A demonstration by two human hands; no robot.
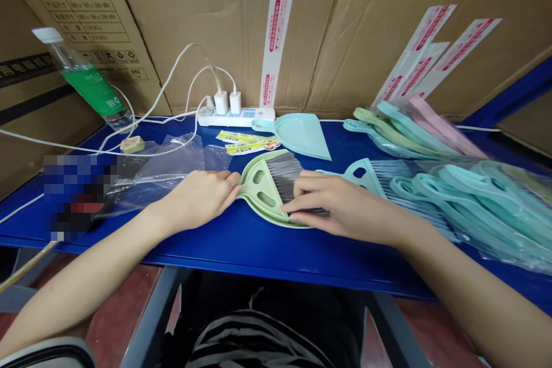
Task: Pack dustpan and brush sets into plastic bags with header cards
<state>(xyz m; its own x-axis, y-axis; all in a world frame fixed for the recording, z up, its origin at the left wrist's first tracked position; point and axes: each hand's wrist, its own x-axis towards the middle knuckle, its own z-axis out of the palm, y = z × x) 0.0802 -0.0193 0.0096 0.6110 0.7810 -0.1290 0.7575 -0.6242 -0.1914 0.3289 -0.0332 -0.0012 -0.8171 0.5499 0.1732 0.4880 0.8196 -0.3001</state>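
Note:
On the blue table (241,253), a pale green plastic hand brush (259,187) with grey bristles lies over a matching green dustpan (276,219). My left hand (194,198) grips the brush's green back, fingertips curled over its edge. My right hand (340,207) lies across the grey bristles, which pass between its fingers and thumb. Part of the bristles is hidden under that hand. Just right of it lies a teal hand brush (362,177) with grey bristles.
A teal dustpan (297,135) lies behind the hands, beside printed labels (248,142) and a power strip (235,118) with chargers. Bagged teal brushes (478,207) and pastel handles (401,132) fill the right. Clear plastic bags (168,167) and a water bottle (86,77) stand left.

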